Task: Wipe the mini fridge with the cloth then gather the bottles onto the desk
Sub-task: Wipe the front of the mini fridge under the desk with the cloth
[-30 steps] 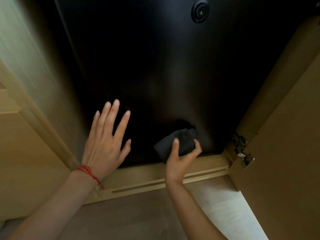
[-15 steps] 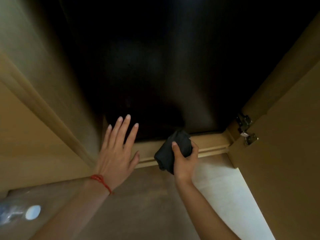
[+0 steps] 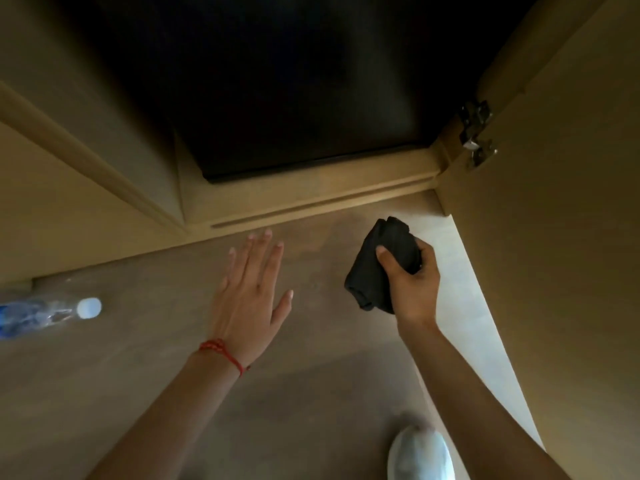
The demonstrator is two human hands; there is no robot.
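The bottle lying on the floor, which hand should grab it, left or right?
Left, probably. The left hand is open and empty, and is the one nearer the bottle at the left edge. The right hand is farther off, its grip closed on the cloth.

Matt black cloth [image 3: 381, 265], wood cabinet [image 3: 311, 188]

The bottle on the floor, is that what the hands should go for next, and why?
Probably yes. The right hand holds the dark cloth bunched up, away from the black mini fridge, so wiping looks finished. The left hand is open and empty, and the bottle lies on the floor to its left. Reaching the left hand to it seems the sensible small move.
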